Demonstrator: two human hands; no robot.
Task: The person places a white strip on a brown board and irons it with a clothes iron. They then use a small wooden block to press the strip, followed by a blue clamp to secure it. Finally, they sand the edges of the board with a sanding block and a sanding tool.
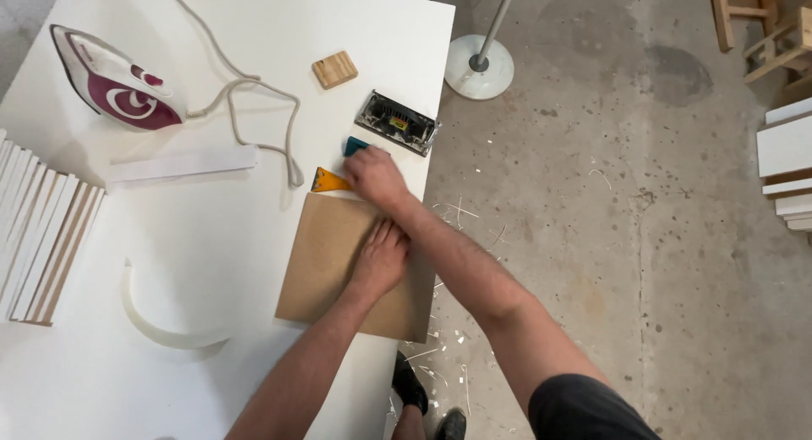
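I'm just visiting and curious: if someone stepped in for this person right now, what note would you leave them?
Left hand: flat on the brown board, pressing it to the white table.
Right hand: at the board's far edge, on a teal-handled tool beside an orange scraper.
Nearby: iron resting at the far left, wooden block, metal trimmer, curled edging strip, stack of white panels.
Done or left: cannot tell from this view; trimmings on floor.
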